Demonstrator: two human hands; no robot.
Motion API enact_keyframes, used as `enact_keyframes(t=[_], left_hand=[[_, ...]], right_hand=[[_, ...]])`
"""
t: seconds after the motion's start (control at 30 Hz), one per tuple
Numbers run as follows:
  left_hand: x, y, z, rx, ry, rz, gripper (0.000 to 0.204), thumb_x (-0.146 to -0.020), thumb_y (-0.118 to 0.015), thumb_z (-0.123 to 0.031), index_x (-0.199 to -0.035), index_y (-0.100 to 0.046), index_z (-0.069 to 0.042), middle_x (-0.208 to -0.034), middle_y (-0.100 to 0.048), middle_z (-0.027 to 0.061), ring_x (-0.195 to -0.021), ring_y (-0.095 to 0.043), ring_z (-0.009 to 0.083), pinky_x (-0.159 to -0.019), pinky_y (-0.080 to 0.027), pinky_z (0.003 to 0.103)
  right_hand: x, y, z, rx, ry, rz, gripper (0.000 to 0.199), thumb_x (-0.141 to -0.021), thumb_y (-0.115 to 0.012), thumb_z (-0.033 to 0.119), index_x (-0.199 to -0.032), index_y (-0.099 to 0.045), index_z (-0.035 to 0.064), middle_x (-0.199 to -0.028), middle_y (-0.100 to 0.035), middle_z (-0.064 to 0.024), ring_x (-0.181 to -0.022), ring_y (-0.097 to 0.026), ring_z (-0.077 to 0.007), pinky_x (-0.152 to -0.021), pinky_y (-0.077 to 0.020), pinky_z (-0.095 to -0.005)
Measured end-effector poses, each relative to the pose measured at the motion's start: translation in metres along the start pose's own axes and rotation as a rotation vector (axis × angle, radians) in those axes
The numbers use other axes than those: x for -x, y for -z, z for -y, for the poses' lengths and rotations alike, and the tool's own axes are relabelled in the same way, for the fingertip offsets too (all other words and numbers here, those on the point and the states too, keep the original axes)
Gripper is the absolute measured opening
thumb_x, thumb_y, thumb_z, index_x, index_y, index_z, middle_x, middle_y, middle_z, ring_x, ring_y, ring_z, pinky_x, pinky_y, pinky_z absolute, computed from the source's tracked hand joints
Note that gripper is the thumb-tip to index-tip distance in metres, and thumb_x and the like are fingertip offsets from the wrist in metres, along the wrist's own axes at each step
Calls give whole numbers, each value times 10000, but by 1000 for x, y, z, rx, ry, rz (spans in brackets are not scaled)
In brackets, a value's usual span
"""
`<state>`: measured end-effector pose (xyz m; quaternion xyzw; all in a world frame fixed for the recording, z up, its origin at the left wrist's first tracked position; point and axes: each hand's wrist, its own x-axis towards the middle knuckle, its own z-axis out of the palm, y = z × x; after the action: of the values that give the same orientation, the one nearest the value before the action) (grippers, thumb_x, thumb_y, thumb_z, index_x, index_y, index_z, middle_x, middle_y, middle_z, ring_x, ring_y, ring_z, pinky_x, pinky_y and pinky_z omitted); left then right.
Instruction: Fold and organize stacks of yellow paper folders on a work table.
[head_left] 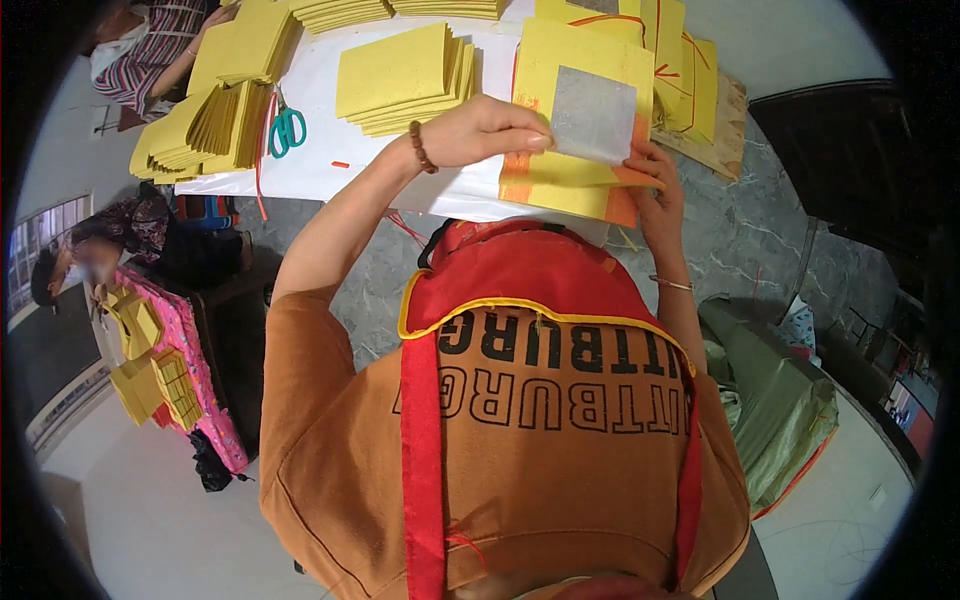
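A yellow paper sheet (590, 178) with orange edges and a silver square lies over a yellow stack at the table's near edge. My left hand (490, 132), with a beaded bracelet at its wrist, has its fingers curled and pinches the sheet beside the silver square. At the right edge, my right hand (658, 195) grips the same sheet, its fingers bent over the border and partly hidden. Left of it stands a fanned stack of folded yellow paper (395, 80). Scissors with teal handles (287, 132) lie farther left, near a small red strip (340, 164).
More yellow paper bundles (215, 130) line the table's left side; red-tied bundles (690, 85) stand at the far right. Another person's arm (180, 72) reaches in at upper left. A second person sits by a pink-covered table (215, 400). A green sack (770, 410) stands right of me.
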<state>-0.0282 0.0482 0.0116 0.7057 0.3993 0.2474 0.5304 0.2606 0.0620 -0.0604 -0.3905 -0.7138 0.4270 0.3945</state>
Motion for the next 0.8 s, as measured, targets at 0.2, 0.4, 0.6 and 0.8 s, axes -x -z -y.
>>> enact_keyframes(t=[0.2,0.4,0.6,0.8], left_hand=[[11,-2,-4,-388,-248,-226,461,-774,-628,-98,-1220,-520,-56,-1210,-522,155,-1169,-456,288,-959,-396,356],[10,-20,14,-692,-339,-378,438,-720,-510,29,-1136,-575,-90,-1185,-536,142,-1134,-479,327,-951,-409,407],[36,-35,-11,-879,-431,-368,308,-792,-520,-128,-1088,-603,-100,-1118,-580,150,-1057,-546,288,-857,-447,369],[34,-52,-11,-414,-98,-503,179,-803,-552,-57,-971,-608,-29,-771,-606,133,-742,-581,282,-667,-470,358]], right_hand=[[-1,-7,-8,-268,-199,-121,162,-818,-627,60,-979,-616,47,-1160,-514,-78,-1035,-504,-173,-868,-416,-282],[-11,2,31,311,160,-108,283,-714,-696,61,-985,-630,109,-1188,-511,-79,-1042,-515,-251,-937,-371,-371],[2,18,39,468,464,69,272,-697,-703,142,-963,-643,144,-1095,-586,-47,-1047,-540,-280,-907,-361,-386],[9,9,49,261,62,127,175,-792,-637,183,-947,-638,101,-962,-647,-53,-948,-589,-234,-837,-397,-365]])
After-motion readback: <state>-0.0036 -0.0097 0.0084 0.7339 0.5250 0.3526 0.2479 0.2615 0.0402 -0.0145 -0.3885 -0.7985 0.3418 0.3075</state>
